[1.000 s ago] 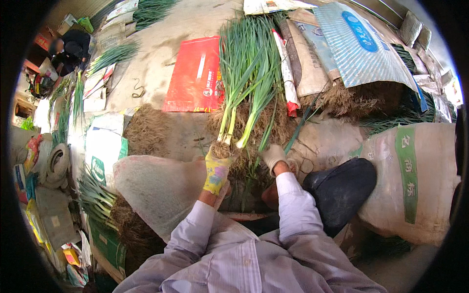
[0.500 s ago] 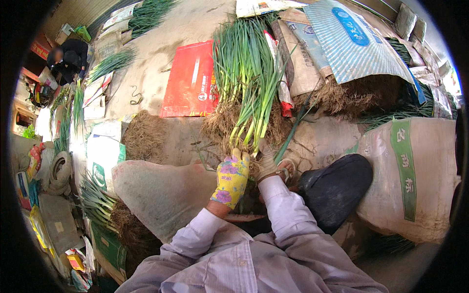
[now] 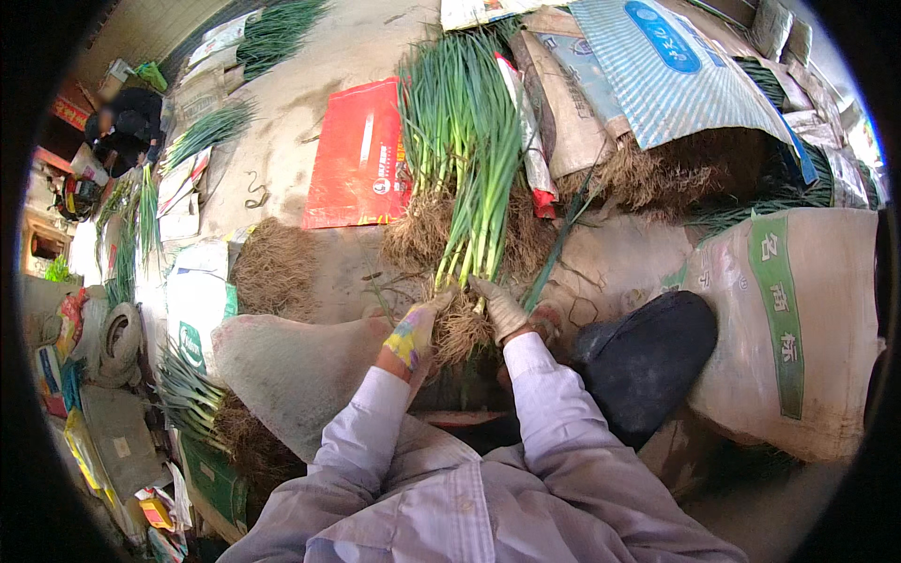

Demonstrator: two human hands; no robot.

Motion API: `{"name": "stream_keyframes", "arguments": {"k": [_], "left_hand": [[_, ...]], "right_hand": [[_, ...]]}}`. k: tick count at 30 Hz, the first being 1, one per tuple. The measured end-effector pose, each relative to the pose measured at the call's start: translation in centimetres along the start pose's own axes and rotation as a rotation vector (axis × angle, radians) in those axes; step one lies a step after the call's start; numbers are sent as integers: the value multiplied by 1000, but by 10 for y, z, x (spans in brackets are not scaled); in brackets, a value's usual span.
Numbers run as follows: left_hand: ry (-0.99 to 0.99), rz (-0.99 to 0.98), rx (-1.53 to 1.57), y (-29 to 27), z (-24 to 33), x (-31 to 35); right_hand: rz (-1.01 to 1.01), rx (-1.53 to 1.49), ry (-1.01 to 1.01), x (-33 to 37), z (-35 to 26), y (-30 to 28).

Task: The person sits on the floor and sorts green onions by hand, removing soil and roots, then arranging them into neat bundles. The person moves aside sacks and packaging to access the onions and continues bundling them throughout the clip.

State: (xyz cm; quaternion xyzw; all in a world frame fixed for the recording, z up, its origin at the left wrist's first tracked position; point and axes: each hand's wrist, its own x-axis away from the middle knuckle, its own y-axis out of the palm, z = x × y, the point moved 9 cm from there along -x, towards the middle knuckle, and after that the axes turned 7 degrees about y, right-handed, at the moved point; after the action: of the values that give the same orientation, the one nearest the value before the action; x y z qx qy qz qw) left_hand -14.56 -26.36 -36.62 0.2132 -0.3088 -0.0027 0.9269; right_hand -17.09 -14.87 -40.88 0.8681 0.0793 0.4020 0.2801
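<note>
A bunch of green onions (image 3: 481, 220) lies in front of me, its leaves pointing away and its brown roots (image 3: 464, 330) toward my body. My left hand (image 3: 419, 328), in a yellow glove with purple flowers, is closed round the left side of the pale stem bases. From the other side my right hand (image 3: 500, 308), in a pale dirty glove, grips the bases just above the roots. Under and behind the bunch spreads a larger pile of green onions (image 3: 434, 122) with tangled roots.
A red bag (image 3: 352, 159) lies left of the pile. Striped blue-white sacking (image 3: 676, 94) covers more onions at the right. A large pale sack (image 3: 732, 328) stands beside my right knee. Root clumps (image 3: 274, 267) lie at the left. A person (image 3: 131, 127) in dark clothes is at the far left.
My left hand has moved down and left and turned, uncovering the roots between my hands. My right hand has come round the right side of the bases.
</note>
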Motion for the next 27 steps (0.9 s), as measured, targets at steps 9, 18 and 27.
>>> {"name": "stream_keyframes", "arguments": {"k": [9,18,27], "left_hand": [[757,-202,-717,5,56,43],[51,10,337,-21,-36,6],[-72,-6,224,-12,-41,15]], "right_hand": [[-388,-80,-40,15,-26,41],[-57,-416,-62,-20,10,8],[293,-234,-253,-45,23,-25]]}}
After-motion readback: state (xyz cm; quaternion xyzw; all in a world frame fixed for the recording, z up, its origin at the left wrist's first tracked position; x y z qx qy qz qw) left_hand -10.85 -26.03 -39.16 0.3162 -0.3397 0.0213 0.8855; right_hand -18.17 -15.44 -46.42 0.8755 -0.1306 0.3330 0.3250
